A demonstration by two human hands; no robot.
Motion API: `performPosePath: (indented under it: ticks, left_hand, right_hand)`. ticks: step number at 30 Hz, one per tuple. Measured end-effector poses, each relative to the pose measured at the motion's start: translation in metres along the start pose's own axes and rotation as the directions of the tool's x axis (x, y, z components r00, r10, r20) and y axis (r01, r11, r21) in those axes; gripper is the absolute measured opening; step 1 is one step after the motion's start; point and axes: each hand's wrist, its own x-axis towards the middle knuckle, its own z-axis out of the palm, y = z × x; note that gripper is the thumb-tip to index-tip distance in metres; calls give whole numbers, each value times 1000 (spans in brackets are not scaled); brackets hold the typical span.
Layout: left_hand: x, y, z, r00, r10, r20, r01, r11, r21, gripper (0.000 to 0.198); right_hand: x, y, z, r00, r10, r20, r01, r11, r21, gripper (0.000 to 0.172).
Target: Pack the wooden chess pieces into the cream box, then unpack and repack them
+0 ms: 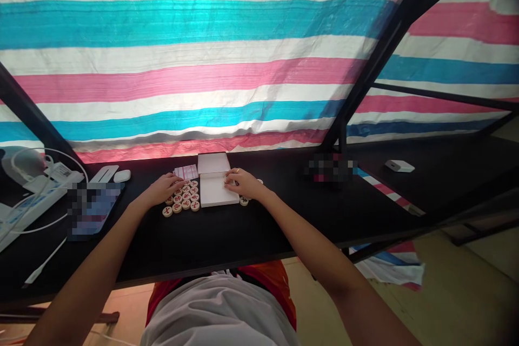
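Observation:
An open white box (219, 198) lies on the black table, its lid (213, 163) folded back. My right hand (243, 183) reaches over the box's right side with the fingers pinched at a Chinese chess piece (225, 183), of which only a little shows. Under and beside that hand are other pieces (244, 201), partly hidden. Left of the box, round pieces with red characters (186, 204) lie in rows. My left hand (164, 188) rests at the upper left of these rows, fingers stretched out, touching or just above some pieces.
Behind the pieces lies a sheet of printed paper (186, 172). At the left are a phone (97, 211), a white earbud case (122, 176), a power strip (38, 200) and cables. A white box-shaped object (399, 166) sits far right. Black frame bars (377, 59) slant up.

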Motion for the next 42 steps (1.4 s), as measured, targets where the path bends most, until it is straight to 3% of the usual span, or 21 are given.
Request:
performPosePath:
  ticks: [5,14,25,30,35,39,42]
  left_hand:
    - [2,-4,2,1000,13,7,-13,1000,2,56]
    - [3,-8,4,1000,6,4,-6,1000,-7,56]
    - [2,-6,4,1000,-9,-3,9,1000,-23,58]
    - [1,-2,1,1000,4,1,-4,1000,-26,56]
    - [1,-2,0,1000,20,15,-20,1000,-18,56]
    - [1,-1,0,1000,2,10,-2,1000,-19,55]
    - [1,-1,0,1000,7,2,-7,1000,-18,56]
  right_hand:
    - [0,2,1,996,-70,50,72,997,-38,26]
    - [-1,-4,-4,998,-50,40,52,998,-30,13]
    - [1,1,2,999,17,41,-16,1000,-17,19]
    - [-1,-5,-8,998,14,-62,-14,1000,9,27]
    - [-7,6,-36,977,155,-146,-157,988,-7,24]
    - [-14,24,-50,944,322,-75,-327,943,-66,24]
    - [-16,33,-50,925,380,-1,-378,919,-117,26]
